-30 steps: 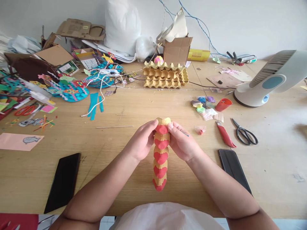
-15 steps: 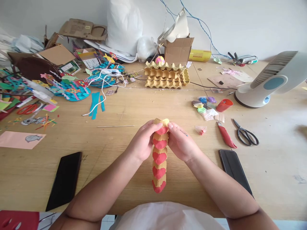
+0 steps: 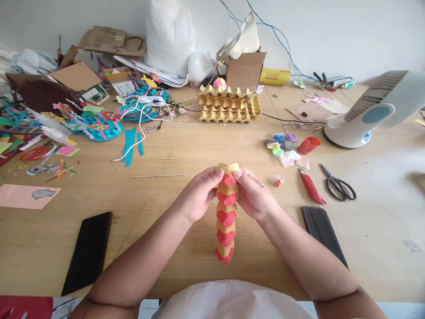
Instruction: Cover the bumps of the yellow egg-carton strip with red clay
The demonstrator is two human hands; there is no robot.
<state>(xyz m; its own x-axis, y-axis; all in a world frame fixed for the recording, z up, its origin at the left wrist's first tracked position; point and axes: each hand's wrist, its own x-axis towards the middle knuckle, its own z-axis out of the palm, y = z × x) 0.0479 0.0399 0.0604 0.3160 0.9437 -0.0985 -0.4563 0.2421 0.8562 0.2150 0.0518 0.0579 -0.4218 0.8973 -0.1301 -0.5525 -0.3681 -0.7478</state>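
- A long strip of tan moulded cardboard [image 3: 226, 218], its row of humps coated in red, is held over the near middle of the pale wooden table [image 3: 199, 146], with its length pointed toward the body.
- The far end of the strip is gripped from one side by the left hand [image 3: 198, 195], with the thumb laid near the topmost red patch.
- The same end is clamped from the other side by the right hand [image 3: 255, 195], its thumb pressed just below a pale yellow patch [image 3: 235, 167].
- Whether the near end is supported by the tabletop cannot be told from this angle.
- The strip is flanked, well apart, by a flat black tablet-like slab [image 3: 88, 252] on the left and a black phone-like slab [image 3: 323, 232] on the right.
- Black-handled metal scissors [image 3: 341, 188] are placed beyond the right forearm.
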